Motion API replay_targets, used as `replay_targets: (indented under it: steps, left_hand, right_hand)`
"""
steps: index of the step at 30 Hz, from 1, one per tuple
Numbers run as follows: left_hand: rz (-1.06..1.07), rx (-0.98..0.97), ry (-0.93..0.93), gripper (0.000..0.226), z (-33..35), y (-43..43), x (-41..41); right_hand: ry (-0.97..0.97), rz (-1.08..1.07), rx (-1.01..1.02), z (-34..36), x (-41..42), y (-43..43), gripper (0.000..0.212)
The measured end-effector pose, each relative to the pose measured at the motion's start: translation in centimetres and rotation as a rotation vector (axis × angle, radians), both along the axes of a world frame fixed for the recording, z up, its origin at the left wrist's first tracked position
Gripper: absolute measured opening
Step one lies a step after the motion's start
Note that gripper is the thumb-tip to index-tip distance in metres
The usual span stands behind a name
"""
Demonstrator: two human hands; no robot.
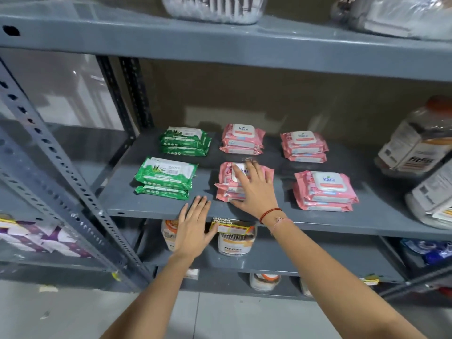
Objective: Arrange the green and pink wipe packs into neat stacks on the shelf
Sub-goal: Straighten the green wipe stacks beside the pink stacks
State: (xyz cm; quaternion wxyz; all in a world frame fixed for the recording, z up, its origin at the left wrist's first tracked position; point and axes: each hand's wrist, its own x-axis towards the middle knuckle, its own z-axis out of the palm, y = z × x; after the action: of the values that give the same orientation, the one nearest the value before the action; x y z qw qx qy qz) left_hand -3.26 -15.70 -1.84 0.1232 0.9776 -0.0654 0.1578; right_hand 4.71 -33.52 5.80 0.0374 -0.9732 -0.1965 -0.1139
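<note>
On the grey shelf (146, 206) lie six small stacks of wipe packs in two rows. Two green stacks sit at the left, one at the back (186, 141) and one at the front (165, 177). Pink stacks lie at back middle (242, 139), back right (303, 146) and front right (324, 192). My right hand (254, 189) rests flat, fingers spread, on the front middle pink stack (226, 189), partly covering it. My left hand (193, 226) hovers open at the shelf's front edge, left of that stack, holding nothing.
Large clear jars (415, 143) lean at the shelf's right end. Another jar (234, 241) with a yellow price tag stands on the shelf below. A slotted grey upright (61, 167) runs diagonally at left. Plastic-wrapped goods sit on the top shelf (220, 42).
</note>
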Motion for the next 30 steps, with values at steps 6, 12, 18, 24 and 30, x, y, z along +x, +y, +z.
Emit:
replay_targets:
  steps: [6,12,18,24,30]
  left_hand:
    - [0.012,0.03,0.014,0.06,-0.1,-0.3,0.1]
    - [-0.01,0.028,-0.008,0.069,0.0,0.0,0.0]
    - [-0.028,-0.064,-0.05,0.072,0.0,-0.1,-0.2]
    - [-0.141,-0.242,-0.209,0.05,2.6,-5.6,-0.1]
    - [-0.397,-0.243,-0.11,0.049,3.4,-13.9,0.7]
  right_hand:
    - [-0.03,0.017,-0.004,-0.2,0.5,-0.9,0.086]
    - [-0.025,0.021,-0.042,0.1,0.6,-0.8,0.086]
    - [-0.052,0.041,0.077,0.6,-0.3,-2.6,0.092]
    - [-0.149,-0.048,0.246,2.4,-1.0,-8.0,0.083]
    - [-0.162,-0.214,0.259,2.4,-1.5,-15.4,0.088]
